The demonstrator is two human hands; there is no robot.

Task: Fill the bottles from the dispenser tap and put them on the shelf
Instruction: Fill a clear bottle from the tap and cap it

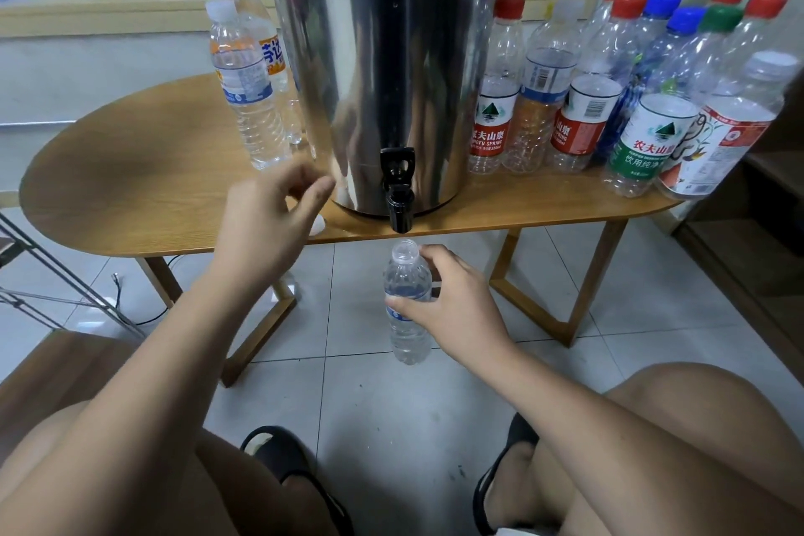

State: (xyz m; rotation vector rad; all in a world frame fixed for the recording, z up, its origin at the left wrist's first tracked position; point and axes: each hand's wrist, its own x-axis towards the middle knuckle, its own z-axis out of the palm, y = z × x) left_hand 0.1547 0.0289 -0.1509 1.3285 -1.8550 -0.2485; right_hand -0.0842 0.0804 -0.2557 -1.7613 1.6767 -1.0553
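Note:
A steel dispenser (391,57) stands on the wooden table (130,187), its black tap (398,191) jutting over the front edge. My right hand (452,305) grips an uncapped clear bottle (407,274) upright just below the tap's spout. My left hand (269,218) hovers over the table's front edge, left of the tap, fingers loosely curled and holding nothing. A white cap (319,224) lies on the table beside that hand, partly hidden by it. No water stream shows at the spout.
Two capped bottles (248,87) stand left of the dispenser. Several empty capped bottles (609,91) crowd the table's right side. A dark wooden shelf (757,239) stands at the right. A metal rack (52,287) is at the left; my knees and sandals are below.

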